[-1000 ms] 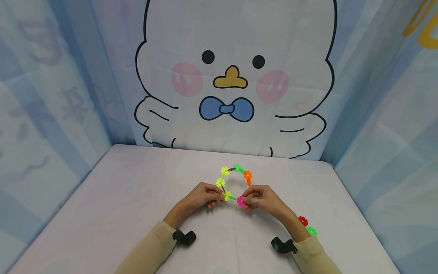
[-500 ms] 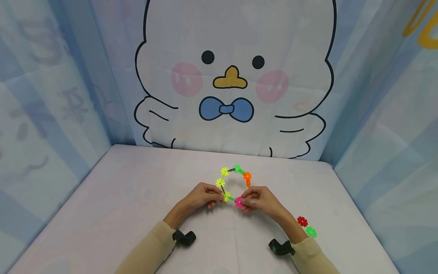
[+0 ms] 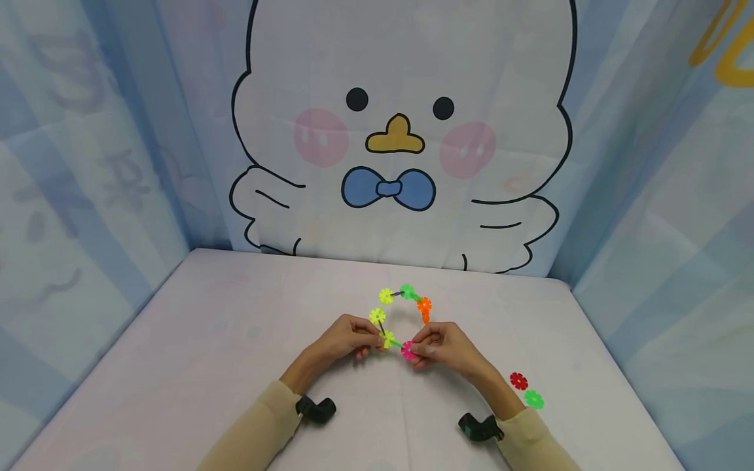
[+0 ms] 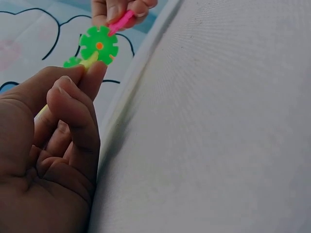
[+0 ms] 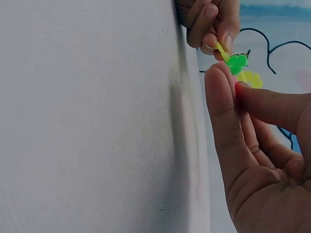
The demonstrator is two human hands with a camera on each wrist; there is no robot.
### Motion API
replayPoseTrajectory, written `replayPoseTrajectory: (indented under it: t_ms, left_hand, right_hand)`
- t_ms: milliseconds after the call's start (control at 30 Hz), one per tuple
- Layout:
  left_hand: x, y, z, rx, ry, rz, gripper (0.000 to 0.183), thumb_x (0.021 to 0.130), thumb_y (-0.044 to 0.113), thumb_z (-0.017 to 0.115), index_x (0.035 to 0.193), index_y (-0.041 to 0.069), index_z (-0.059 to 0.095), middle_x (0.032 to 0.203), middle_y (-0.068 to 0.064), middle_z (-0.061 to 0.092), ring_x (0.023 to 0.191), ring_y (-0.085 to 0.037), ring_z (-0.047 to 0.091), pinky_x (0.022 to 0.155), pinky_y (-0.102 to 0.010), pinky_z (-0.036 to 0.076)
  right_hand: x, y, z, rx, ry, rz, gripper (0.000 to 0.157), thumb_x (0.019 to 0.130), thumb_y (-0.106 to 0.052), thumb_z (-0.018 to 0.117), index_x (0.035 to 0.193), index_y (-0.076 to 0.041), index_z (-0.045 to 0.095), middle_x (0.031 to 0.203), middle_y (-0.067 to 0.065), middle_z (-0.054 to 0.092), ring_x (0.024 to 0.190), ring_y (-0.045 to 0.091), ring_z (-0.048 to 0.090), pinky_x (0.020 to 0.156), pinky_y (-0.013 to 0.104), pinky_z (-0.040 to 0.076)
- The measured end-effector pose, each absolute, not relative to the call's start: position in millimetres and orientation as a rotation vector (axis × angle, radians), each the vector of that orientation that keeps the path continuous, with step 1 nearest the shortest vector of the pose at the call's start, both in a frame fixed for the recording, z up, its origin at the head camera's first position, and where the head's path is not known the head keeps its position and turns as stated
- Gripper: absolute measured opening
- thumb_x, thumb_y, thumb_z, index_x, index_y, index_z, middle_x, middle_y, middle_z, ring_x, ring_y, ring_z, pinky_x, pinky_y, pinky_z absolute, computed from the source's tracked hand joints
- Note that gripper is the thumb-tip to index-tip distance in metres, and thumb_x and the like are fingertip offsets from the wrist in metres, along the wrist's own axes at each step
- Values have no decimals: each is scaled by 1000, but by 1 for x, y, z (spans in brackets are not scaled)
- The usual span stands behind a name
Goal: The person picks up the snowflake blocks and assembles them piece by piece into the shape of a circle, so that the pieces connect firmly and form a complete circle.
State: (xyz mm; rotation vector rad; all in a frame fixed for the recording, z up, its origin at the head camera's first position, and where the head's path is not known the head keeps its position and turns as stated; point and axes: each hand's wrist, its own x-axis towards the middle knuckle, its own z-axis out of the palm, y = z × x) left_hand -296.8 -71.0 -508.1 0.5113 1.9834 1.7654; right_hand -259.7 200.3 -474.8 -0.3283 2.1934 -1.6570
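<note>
A curved chain of notched plastic snowflake discs, yellow, purple, green and orange, arcs over the table in the head view. My left hand (image 3: pixel 352 339) pinches a yellow snowflake disc (image 3: pixel 387 339) at the chain's near left. Joined to it is a green snowflake disc (image 4: pixel 98 41), seen face-on with an orange spot at its middle in the left wrist view. Between thumb and fingertips, my right hand (image 3: pixel 446 348) holds a pink snowflake disc (image 3: pixel 406 350), its edge at the green disc's rim. The orange discs (image 3: pixel 425 306) end just above my right fingers.
A red snowflake disc (image 3: pixel 519 381) and a loose green snowflake disc (image 3: pixel 534 399) lie beside my right forearm on the white-covered table (image 3: pixel 235 392). A printed curtain (image 3: pixel 400 78) stands behind the table, with more curtains at both sides.
My right hand has shifted slightly left and nearer with the pink snowflake disc. The left hand has barely moved and keeps its pinch. The loose red and green discs show more clearly beside the forearm.
</note>
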Motion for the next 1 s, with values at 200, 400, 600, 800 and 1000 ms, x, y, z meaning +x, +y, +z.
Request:
replayPoseTrajectory:
  t_ms: [200, 400, 600, 800, 1000]
  left_hand:
    - [-296, -72, -507, 517, 1982, 1751, 16, 97, 9, 75, 105, -5, 78, 87, -8, 81, 58, -6, 56, 55, -20, 49]
    - [-296, -72, -508, 519, 2013, 1738, 15, 96, 11, 76, 102, -3, 78, 87, -12, 81, 58, -7, 57, 55, -20, 49]
    - [-297, -72, -507, 505, 2017, 1742, 14, 95, 10, 77, 100, -4, 78, 84, -9, 80, 58, -6, 56, 54, -20, 49]
    - [-297, -73, -507, 522, 2011, 1747, 16, 96, 10, 76, 101, -5, 77, 85, -10, 80, 58, -6, 55, 55, -19, 49]
    - [-297, -72, -508, 505, 1993, 1772, 18, 98, 12, 74, 106, -4, 77, 89, -7, 81, 60, -6, 57, 57, -20, 50]
  right_hand:
    - [-259, 197, -476, -323, 2215, -1650, 21, 98, -4, 73, 108, 13, 66, 91, 15, 79, 75, 17, 79, 74, 36, 67]
    - [-258, 195, -478, -316, 2222, -1647, 19, 98, -2, 72, 109, 13, 67, 92, 15, 79, 74, 18, 79, 74, 36, 67]
    - [-259, 195, -479, -327, 2205, -1665, 19, 98, -1, 71, 109, 14, 67, 93, 17, 79, 75, 20, 80, 75, 37, 67]
    - [-260, 193, -480, -315, 2187, -1692, 19, 98, 0, 72, 110, 13, 67, 91, 14, 78, 76, 20, 80, 75, 38, 67]
    - [-258, 194, -481, -295, 2199, -1727, 23, 98, -3, 73, 111, 15, 65, 89, 16, 79, 74, 18, 79, 77, 36, 67]
